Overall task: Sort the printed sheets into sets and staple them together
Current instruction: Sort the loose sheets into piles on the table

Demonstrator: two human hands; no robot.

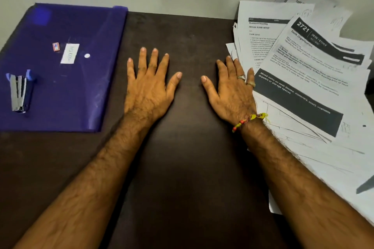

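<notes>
left hand (148,87): flat on counter (188,147), fingers spread, left of printed sheets (299,79)
right hand (230,91): flat, fingers spread; touching sheets' edge
stapler (19,92): on blue folder (66,79), far left of sheets

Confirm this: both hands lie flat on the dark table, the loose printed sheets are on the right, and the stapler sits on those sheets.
Not quite. The head view shows the stapler lying on the blue plastic folder at left, not on the printed sheets. The rest holds.

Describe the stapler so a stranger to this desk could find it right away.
Start at the blue plastic folder lying flat on the left of the dark desk. The stapler sits on its near-left part, well left of the left hand. It is the only metal thing there, silver with blue ends, far bigger than the small staple box.
</notes>
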